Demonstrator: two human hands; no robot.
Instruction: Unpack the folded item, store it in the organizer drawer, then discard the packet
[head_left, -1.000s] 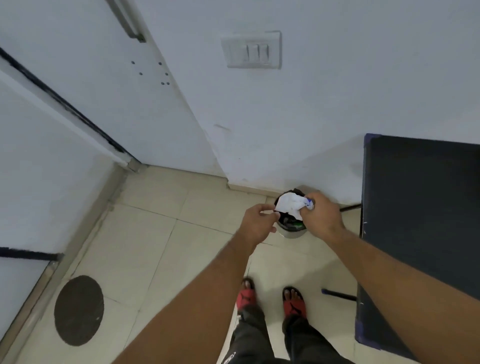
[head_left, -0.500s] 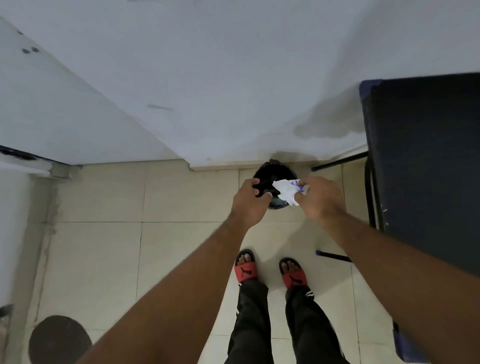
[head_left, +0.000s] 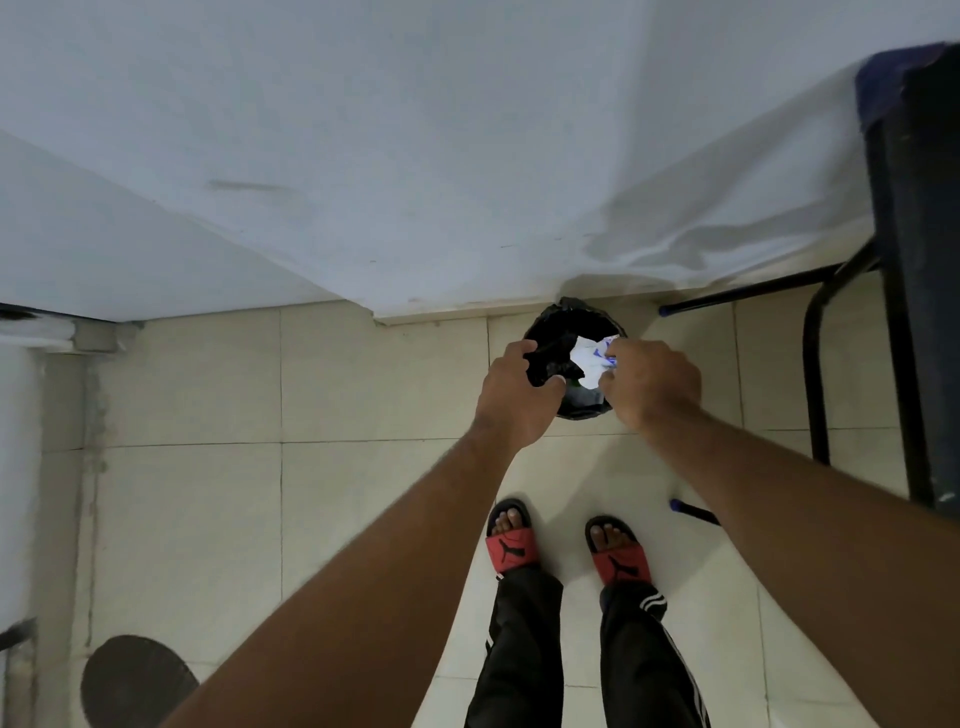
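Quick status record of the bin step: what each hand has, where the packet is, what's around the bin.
left hand: pinching the black bin liner at the bin's near-left rim
right hand: gripping the white packet with blue print
packet position: over the bin's mouth, not released
bin: on the tiled floor, against the wall
right of bin: dark table on black metal legs
step left: drop the packet

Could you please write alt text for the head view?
Seen from above, the right hand holds a crumpled white packet over a small black-lined bin against the wall, while the left hand grips the liner's edge. Red sandals stand on beige tiles.
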